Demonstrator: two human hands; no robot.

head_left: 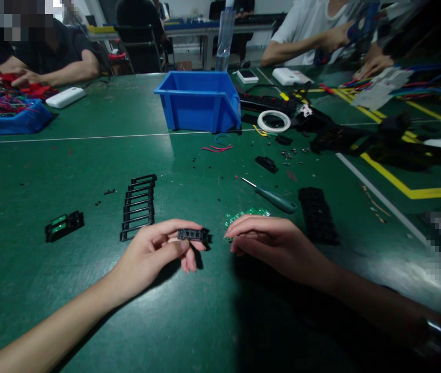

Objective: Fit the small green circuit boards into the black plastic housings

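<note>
My left hand [158, 243] grips a small black plastic housing [192, 235] between thumb and fingers, its recessed face turned up. To its right, my right hand [269, 235] pinches a small green circuit board [228, 239], mostly covered by the fingertips. Behind that hand lies a cluster of small green circuit boards [257, 212]. A ladder-like row of black plastic frames [138, 204] rests just beyond my left hand. Farther left sits a black housing with green boards in it [63, 226]. Beyond my right hand are a green-handled screwdriver [276, 199] and a block of black parts [317, 215].
A blue bin [200, 111] stands at the table's far middle. Near it are a white tape roll [273, 122], loose screws [292, 154], red wires [217, 148] and a black piece [266, 164]. At left is a blue tray of wires [10, 116]. Two people work across the table.
</note>
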